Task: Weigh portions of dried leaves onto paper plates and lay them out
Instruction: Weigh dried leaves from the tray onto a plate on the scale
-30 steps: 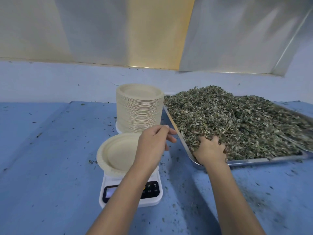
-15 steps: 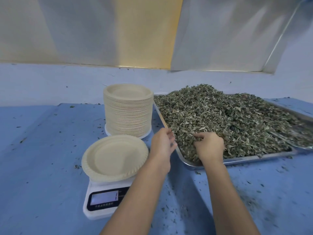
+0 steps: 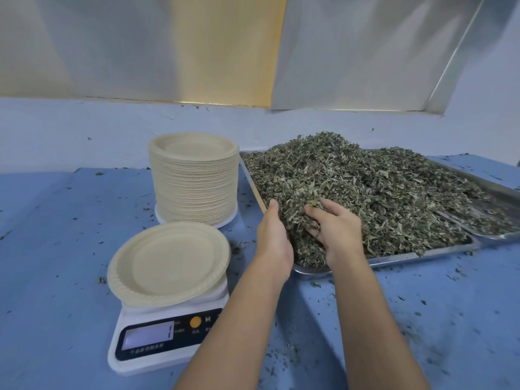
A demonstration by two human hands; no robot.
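A heap of dried green leaves point(image 3: 374, 190), crumbled and pale-flecked, filled a shallow rectangular steel tray point(image 3: 408, 256) on the right half of a blue bench point(image 3: 56, 249), piled highest toward the back and spilling close to the tray's near rim. Both bare hands were in the near left corner of that heap. The left hand point(image 3: 274, 243) stood on edge just inside the tray's left rim, fingers straight and together, its palm pressed flat against the left side of a raised clump of leaves. The right hand point(image 3: 339, 232) faced it from the other side, back uppermost, its fingers spread and bent into the same clump with the tips partly buried, so the clump sat squeezed between the two hands, which did not touch each other. To the left of the tray, a single round beige paper plate point(image 3: 168, 263) lay on the platform of a small white digital kitchen scale point(image 3: 157, 342), overhanging it on all sides and holding nothing; the scale's display was lit, but its reading was too blurred to make out. Behind the scale stood a tall stack of beige paper plates point(image 3: 194, 178), just beside the tray's left rim. A second steel tray point(image 3: 495, 201) with a thinner layer of leaves lay at the far right, overlapping the first. Loose leaf crumbs point(image 3: 408, 299) speckled the bench, thickest in front of the tray.
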